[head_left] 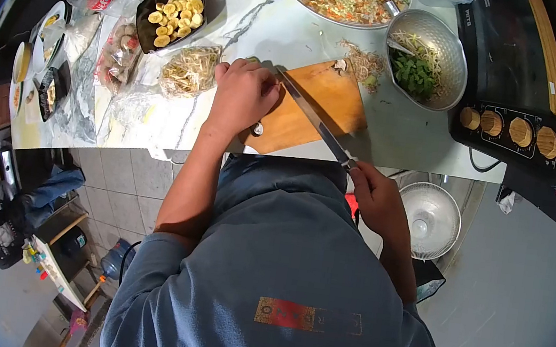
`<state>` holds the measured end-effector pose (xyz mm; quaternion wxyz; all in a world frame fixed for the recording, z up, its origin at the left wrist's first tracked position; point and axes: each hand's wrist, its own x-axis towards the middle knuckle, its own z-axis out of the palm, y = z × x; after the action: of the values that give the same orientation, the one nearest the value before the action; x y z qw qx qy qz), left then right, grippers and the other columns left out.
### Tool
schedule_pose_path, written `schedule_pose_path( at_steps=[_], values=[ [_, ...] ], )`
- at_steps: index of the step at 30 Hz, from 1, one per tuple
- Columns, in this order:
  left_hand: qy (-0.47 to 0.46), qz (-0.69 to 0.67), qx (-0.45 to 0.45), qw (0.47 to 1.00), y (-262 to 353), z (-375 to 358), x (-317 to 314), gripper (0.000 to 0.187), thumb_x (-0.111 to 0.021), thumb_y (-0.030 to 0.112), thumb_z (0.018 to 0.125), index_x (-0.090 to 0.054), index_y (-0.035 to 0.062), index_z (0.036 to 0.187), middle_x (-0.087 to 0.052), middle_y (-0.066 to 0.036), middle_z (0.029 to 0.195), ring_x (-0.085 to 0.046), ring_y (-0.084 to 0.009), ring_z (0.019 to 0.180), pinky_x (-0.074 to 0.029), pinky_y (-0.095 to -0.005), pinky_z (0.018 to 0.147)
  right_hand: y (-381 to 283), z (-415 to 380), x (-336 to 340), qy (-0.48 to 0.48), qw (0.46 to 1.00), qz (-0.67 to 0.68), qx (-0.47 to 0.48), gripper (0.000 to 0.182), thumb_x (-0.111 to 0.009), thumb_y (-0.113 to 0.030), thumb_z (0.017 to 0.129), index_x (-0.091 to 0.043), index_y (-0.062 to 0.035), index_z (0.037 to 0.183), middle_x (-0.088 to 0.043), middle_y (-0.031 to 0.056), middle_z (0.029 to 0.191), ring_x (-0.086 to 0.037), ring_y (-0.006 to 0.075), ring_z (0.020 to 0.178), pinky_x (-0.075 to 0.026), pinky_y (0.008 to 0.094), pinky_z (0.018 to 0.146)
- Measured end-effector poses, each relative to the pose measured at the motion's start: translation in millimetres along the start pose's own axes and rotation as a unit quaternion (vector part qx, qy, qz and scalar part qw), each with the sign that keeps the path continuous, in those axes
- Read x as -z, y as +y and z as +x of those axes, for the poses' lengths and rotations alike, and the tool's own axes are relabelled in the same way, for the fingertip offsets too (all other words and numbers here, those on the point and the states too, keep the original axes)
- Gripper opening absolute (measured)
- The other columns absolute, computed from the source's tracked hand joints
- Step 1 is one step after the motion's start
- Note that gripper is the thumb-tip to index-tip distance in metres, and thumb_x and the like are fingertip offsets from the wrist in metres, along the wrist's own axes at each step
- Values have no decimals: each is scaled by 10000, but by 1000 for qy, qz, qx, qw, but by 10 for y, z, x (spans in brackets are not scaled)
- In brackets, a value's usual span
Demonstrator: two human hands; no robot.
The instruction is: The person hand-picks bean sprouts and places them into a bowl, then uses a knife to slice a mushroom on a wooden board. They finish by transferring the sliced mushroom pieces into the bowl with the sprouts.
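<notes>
My right hand [374, 197] is closed round the dark handle of a knife [316, 122]. Its blade slants up and left across the wooden cutting board [314, 115], the tip near my left fingers. My left hand [244, 96] is at the board's left side with its fingers curled down and pressed together. What those fingers hold is hidden; a bit of green shows just beyond them. A small pale and dark piece [258, 129] lies on the board below this hand. Root-like trimmings [364, 65] are heaped at the board's far right corner.
Left of the board are bagged bean sprouts [189, 72] and a dark dish [145, 19] of banana slices. Beyond it stands a wide pan [344, 21] of chopped vegetables. A metal bowl [455, 81] with greens and a stove [508, 133] are at right. A person [4, 229] is far left.
</notes>
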<state>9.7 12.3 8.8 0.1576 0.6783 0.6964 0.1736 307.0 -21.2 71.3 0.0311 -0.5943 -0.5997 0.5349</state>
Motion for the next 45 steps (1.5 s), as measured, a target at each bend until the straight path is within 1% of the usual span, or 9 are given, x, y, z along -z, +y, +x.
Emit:
schedule_pose_path(
  at_steps=[4, 10, 12, 15, 31, 37, 39, 42, 45],
  values=[
    [-2, -4, 10, 1000, 10, -34, 12, 130, -719, 224, 820, -765, 118, 882, -673, -28, 796, -606, -235, 931, -330, -416, 879, -45, -5, -41, -1, 1000, -8, -9, 344, -537, -338, 1032, -667, -41, 1149, -616, 139, 649, -585, 222, 560, -438, 352, 571],
    [12, -4, 16, 1000, -1, -75, -10, 146, -723, 238, 812, -766, 114, 877, -682, -35, 813, -613, -236, 932, -332, -408, 882, -118, -18, -26, 0, 999, -42, 15, 324, -539, -335, 1031, -669, -54, 1126, -625, 165, 660, -614, 290, 569, -452, 376, 582],
    [16, 1, 13, 1000, 8, -84, -2, 154, -727, 242, 808, -761, 111, 880, -681, -39, 820, -612, -241, 937, -334, -407, 883, -139, -25, -34, 11, 997, -70, 17, 315, -542, -334, 1029, -671, -64, 1126, -640, 178, 678, -648, 333, 609, -466, 401, 592],
    [15, -4, 8, 1000, 6, -93, 7, 159, -722, 243, 811, -755, 107, 885, -681, -43, 830, -612, -246, 947, -333, -414, 885, -142, -28, -46, 24, 995, -82, 49, 313, -548, -329, 1027, -672, -61, 1128, -648, 186, 690, -665, 354, 639, -475, 416, 598],
    [16, 1, 10, 1000, -9, -95, -11, 167, -706, 228, 810, -732, 107, 923, -696, -41, 888, -616, -257, 985, -336, -432, 891, -213, -64, 3, 30, 996, -76, 36, 335, -557, -335, 1025, -677, -41, 1131, -660, 196, 720, -676, 369, 672, -491, 412, 616],
    [8, -7, 31, 999, -10, -112, 50, 156, -696, 223, 829, -707, 124, 950, -700, -45, 924, -616, -256, 996, -330, -422, 876, -201, -30, 34, 35, 997, -67, 22, 332, -563, -313, 1022, -672, -20, 1134, -656, 182, 704, -669, 312, 629, -485, 383, 605],
    [36, -61, 21, 997, -23, -108, 70, 126, -683, 213, 817, -706, 114, 891, -686, -62, 890, -620, -269, 979, -340, -427, 849, -137, -12, 34, 75, 994, -45, 60, 324, -572, -294, 1019, -670, -5, 1127, -645, 159, 676, -641, 247, 588, -465, 359, 581],
    [30, -75, 42, 996, -77, -95, 91, 117, -685, 194, 816, -705, 117, 903, -696, -60, 894, -634, -259, 967, -336, -412, 838, -130, 17, 76, 68, 996, -35, 47, 328, -580, -285, 1017, -666, 14, 1121, -643, 148, 674, -615, 204, 576, -445, 339, 566],
    [38, -100, 67, 992, -152, -36, 102, 113, -688, 177, 819, -705, 118, 915, -707, -54, 892, -646, -253, 942, -334, -403, 834, -115, 50, 99, 68, 995, -37, 63, 342, -576, -293, 1020, -664, 24, 1116, -640, 142, 680, -600, 177, 580, -435, 322, 565]
  ],
)
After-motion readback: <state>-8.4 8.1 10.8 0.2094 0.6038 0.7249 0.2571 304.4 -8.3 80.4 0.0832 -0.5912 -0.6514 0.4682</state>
